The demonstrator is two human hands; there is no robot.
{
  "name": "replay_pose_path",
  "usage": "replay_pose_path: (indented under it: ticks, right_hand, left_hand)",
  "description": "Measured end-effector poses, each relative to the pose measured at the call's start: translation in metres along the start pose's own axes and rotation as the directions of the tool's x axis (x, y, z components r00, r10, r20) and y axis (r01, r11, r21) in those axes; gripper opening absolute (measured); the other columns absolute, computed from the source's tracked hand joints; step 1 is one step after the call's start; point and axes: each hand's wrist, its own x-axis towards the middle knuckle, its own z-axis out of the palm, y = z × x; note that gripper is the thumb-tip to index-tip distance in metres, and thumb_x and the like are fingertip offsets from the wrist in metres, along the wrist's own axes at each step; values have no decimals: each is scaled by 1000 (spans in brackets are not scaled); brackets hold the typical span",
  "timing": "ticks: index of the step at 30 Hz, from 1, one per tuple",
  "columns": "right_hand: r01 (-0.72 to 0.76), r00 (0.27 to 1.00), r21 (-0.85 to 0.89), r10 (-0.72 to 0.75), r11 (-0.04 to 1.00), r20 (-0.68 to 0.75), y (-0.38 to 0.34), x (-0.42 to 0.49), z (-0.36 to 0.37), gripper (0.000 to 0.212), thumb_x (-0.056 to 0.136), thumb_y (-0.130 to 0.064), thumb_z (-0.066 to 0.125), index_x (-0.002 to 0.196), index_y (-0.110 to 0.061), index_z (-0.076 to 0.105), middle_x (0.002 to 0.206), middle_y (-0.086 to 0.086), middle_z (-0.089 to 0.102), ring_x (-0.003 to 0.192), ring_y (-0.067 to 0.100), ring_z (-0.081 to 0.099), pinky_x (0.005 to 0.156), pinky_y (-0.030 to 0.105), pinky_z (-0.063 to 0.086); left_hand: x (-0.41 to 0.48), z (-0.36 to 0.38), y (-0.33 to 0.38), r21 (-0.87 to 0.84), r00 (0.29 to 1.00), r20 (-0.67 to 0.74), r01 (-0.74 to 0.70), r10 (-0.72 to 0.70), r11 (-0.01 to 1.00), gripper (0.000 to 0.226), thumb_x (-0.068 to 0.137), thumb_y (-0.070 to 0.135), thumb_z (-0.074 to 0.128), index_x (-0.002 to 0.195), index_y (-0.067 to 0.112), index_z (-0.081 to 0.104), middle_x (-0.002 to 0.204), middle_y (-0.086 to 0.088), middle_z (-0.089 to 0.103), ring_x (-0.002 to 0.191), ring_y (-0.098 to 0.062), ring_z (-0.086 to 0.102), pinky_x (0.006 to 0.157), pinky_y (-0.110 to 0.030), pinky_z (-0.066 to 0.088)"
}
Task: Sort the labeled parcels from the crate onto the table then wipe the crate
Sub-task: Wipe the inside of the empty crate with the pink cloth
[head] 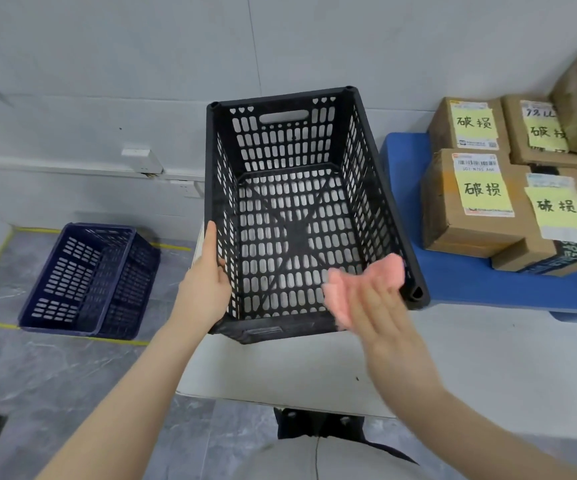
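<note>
Crate (297, 233) empty, tilted up at the table's (280, 368) near left corner; parcels (481, 199) stacked by the far right edge. Your left hand (207, 289) grips the crate's left wall. Your right hand (366, 292) is spread open, blurred, apparently holding nothing. Fetch a cloth, brace the crate, and wipe the walls before the floor.

crate: black crate (282, 97), perforated, on white table (280, 368)
left hand (207, 282): grips crate's left wall at the near corner
right hand (366, 292): blurred, palm up, fingers straight, over near right corner
parcels (470, 199): brown boxes, yellow notes, stacked on blue mat (404, 188) right of crate
floor: blue crates (83, 282), left of table
</note>
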Motion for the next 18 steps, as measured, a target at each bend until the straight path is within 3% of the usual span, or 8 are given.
replay_pose_path:
  ticks: [3, 5, 7, 9, 10, 13, 16, 18]
  right_hand:
    - [138, 960, 85, -155, 987, 235, -68, 17, 17, 55, 75, -3, 33, 118, -1, 66, 127, 17, 61, 121, 33, 56, 102, 44, 45]
    - [192, 939, 228, -247, 955, 242, -101, 29, 18, 51, 75, -11, 40, 116, -10, 69, 124, 8, 65, 117, 25, 61, 94, 37, 52]
    - [235, 932, 364, -315, 901, 178, -99, 43, 7, 43, 68, -14, 58, 107, -20, 73, 107, -6, 70, 93, 12, 69, 75, 26, 57]
    - [76, 896, 538, -294, 840, 333, -75, 64, -14, 41, 66, -13, 68, 104, -27, 71, 91, -13, 67, 72, -11, 60, 61, 13, 52]
    - [-70, 866, 618, -260, 783, 428, -58, 76, -19, 37, 76, -11, 61, 108, -27, 70, 92, -13, 66, 74, -15, 57, 67, 11, 51]
    - [-626, 697, 614, -8, 481, 717, -10, 114, -32, 31, 93, 1, 48, 116, -8, 67, 104, 8, 70, 92, 14, 63, 94, 38, 51]
    - [-762, 646, 621, 152, 181, 748, 15, 155, -47, 31, 92, 3, 50, 116, -8, 66, 99, 10, 72, 84, 20, 66, 72, 37, 58]
    - [-711, 699, 697, 202, 91, 686, 16, 186, -49, 38, 90, 3, 54, 123, -12, 62, 104, 4, 70, 92, 17, 66, 78, 32, 56]
  left_hand:
    - [-2, -2, 3, 21, 1000, 22, -14, 14, 1000, 81, 95, 2, 38, 152, 40, -4, 94, -6, 57, 81, -27, 57, 74, -36, 45]
    - [-3, -4, 4, 33, 998, 46, -39, 37, 999, 83, 93, 1, 41, 152, 38, -5, 97, -5, 60, 86, -28, 59, 78, -38, 47]
    - [-4, -8, -1, 29, 997, 68, -38, 36, 999, 84, 93, 2, 41, 152, 39, -7, 91, 0, 59, 80, -24, 59, 71, -32, 44]
    - [-6, -16, -6, 40, 995, 96, -37, 34, 999, 84, 94, 2, 39, 151, 41, -8, 88, 1, 57, 73, -17, 57, 62, -23, 39]
    - [-7, -19, -8, 59, 993, 111, -43, 36, 997, 84, 94, 2, 39, 151, 41, -10, 89, -3, 59, 72, -17, 58, 60, -23, 39]
    - [-13, -26, -10, 190, 993, 121, -43, 20, 981, 82, 95, 5, 42, 153, 33, -10, 111, -15, 61, 87, -28, 62, 76, -38, 49]
    - [-33, -19, 3, 570, 995, -11, -73, 97, 818, 71, 93, 20, 53, 154, 23, 17, 148, -15, 38, 129, -41, 43, 99, -51, 43]
    - [-55, 0, 14, 628, 948, -49, -215, 313, 748, 54, 87, 33, 58, 139, 20, 52, 146, -15, 45, 133, -41, 42, 102, -59, 39]
